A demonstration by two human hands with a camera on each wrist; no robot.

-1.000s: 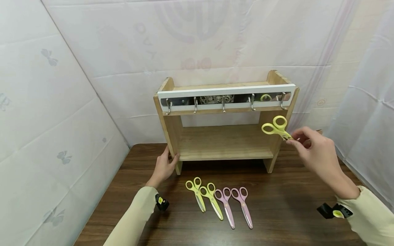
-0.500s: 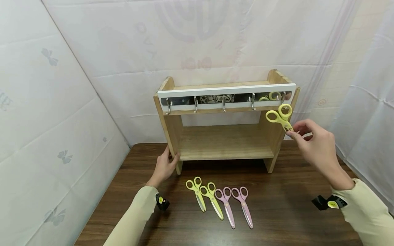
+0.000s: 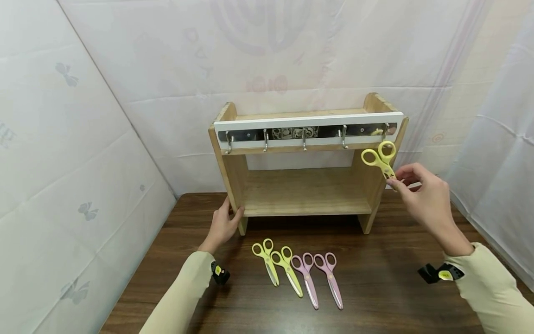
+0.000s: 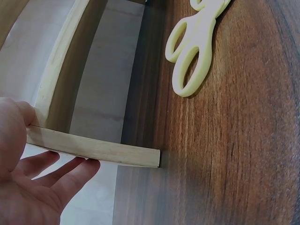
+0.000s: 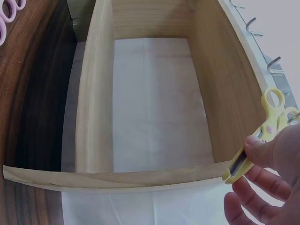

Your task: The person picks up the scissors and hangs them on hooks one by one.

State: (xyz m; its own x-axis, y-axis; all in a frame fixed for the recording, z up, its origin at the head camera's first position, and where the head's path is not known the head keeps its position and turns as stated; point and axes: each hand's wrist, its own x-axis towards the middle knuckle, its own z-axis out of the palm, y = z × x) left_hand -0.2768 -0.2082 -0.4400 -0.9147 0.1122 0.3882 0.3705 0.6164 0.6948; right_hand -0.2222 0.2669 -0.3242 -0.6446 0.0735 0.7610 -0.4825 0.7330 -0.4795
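My right hand (image 3: 429,197) pinches a pair of yellow scissors (image 3: 384,161) by the blades, finger rings upward. In the head view, one ring overlaps the lower end of the rightmost metal hook (image 3: 386,130). The right wrist view has the yellow scissors (image 5: 269,124) beside the hook rail, their blade tip near the shelf's side panel. My left hand (image 3: 221,227) holds the lower left side panel of the small wooden shelf (image 3: 308,185). Seen from the left wrist, the thumb lies at the inner side of that panel (image 4: 98,147) and the fingers lie along its outer face.
Two yellow scissors (image 3: 267,263) and two pink scissors (image 3: 308,283) lie in a row on the dark wooden table (image 3: 388,297) before the shelf. A white rail (image 3: 246,124) with several hooks runs across the shelf's upper front. White cloth (image 3: 167,83) hangs behind and beside it.
My right hand has lifted the yellow scissors and brought them slightly right in the head view, up to the rightmost hook. The left hand has stayed on the shelf's side panel.
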